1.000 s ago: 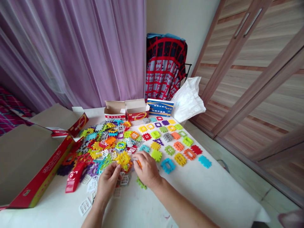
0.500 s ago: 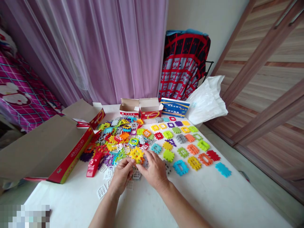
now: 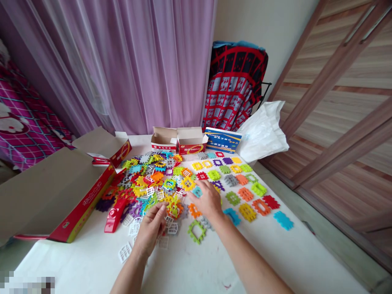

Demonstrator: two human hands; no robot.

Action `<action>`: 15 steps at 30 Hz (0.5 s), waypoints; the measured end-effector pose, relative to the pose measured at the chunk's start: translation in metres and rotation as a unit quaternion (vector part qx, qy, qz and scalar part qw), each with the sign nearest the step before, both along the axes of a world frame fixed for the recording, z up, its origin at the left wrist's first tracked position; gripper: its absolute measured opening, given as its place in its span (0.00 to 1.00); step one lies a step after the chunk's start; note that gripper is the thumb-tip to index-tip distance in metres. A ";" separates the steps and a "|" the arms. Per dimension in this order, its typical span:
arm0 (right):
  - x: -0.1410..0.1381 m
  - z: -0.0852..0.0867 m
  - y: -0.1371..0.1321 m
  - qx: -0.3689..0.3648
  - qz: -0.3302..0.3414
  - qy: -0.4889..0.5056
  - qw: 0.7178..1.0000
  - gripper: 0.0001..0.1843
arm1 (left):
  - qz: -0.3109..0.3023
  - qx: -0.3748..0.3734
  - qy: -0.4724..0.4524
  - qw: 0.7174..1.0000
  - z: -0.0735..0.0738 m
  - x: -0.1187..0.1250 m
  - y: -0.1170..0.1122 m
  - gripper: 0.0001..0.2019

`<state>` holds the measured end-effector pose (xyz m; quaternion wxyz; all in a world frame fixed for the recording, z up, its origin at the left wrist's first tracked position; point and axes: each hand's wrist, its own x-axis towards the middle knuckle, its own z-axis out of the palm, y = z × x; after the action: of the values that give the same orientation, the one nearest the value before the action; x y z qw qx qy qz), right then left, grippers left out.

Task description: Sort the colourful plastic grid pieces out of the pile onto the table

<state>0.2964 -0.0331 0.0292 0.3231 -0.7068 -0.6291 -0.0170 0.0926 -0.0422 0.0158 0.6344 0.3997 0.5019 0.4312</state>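
My left hand (image 3: 152,224) is at the near edge of a heap of colourful plastic building pieces (image 3: 157,176), thumb and fingers curled together. Whatever is in its pinch, if anything, I cannot make out. My right hand (image 3: 208,201) reaches over the table with thumb and fingers apart. A yellow square piece with a white window lattice (image 3: 188,183) is just beyond its fingertips, and a turquoise piece (image 3: 197,191) shows in the gap of the hand. Below that hand lie an orange piece (image 3: 194,210) and a green frame piece (image 3: 196,232).
Rows of square pieces, among them a yellow one (image 3: 247,212) and a blue one (image 3: 283,220), cover the right side. White window lattices (image 3: 125,252) lie nearer me. Left stands a large open carton (image 3: 88,204); small red boxes (image 3: 192,147) and a blue box (image 3: 223,141) are behind.
Both hands were together at the yellow piece. Now the right hand has moved away and up, the yellow piece is farther up and right, and the left hand has drawn slightly apart.
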 end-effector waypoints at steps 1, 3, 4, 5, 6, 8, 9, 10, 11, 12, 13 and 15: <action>0.012 0.002 0.010 -0.016 -0.030 -0.013 0.999 0.21 | 0.019 0.022 0.012 1.000 -0.001 -0.003 0.001 0.35; 0.035 0.006 0.032 -0.053 -0.089 -0.037 0.994 0.22 | 0.060 0.071 0.048 0.995 -0.002 -0.010 0.004 0.33; 0.044 0.007 0.042 -0.071 -0.115 -0.046 0.990 0.22 | 0.080 0.094 0.071 0.990 -0.003 -0.014 0.005 0.32; 0.051 0.007 0.052 -0.087 -0.136 -0.053 0.986 0.22 | 0.097 0.115 0.095 0.984 -0.004 -0.018 0.006 0.31; 0.057 0.007 0.061 -0.102 -0.153 -0.058 0.981 0.22 | 0.112 0.133 0.118 0.978 -0.005 -0.021 0.008 0.31; 0.063 0.005 0.076 -0.129 -0.176 -0.063 0.974 0.24 | 0.133 0.162 0.158 0.965 -0.008 -0.026 0.009 0.29; 0.064 0.003 0.083 -0.142 -0.182 -0.063 0.971 0.25 | 0.140 0.173 0.174 0.959 -0.010 -0.028 0.010 0.28; 0.064 0.002 0.089 -0.154 -0.185 -0.064 0.968 0.25 | 0.144 0.182 0.188 0.954 -0.012 -0.029 0.011 0.28; 0.063 0.000 0.094 -0.165 -0.187 -0.064 0.966 0.25 | 0.146 0.189 0.200 0.950 -0.013 -0.030 0.011 0.27; 0.062 -0.002 0.099 -0.175 -0.189 -0.065 0.964 0.25 | 0.147 0.196 0.210 0.946 -0.015 -0.030 0.012 0.27; 0.062 -0.003 0.104 -0.184 -0.191 -0.064 0.962 0.25 | 0.147 0.201 0.219 0.943 -0.016 -0.031 0.012 0.26; 0.061 -0.007 0.112 -0.198 -0.196 -0.063 0.958 0.24 | 0.144 0.212 0.233 0.938 -0.018 -0.031 0.013 0.26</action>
<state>0.3569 0.0785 0.0224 0.1271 -0.8634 -0.4883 0.0006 0.0619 -0.0294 -0.0022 0.3316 0.5371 0.5850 0.5092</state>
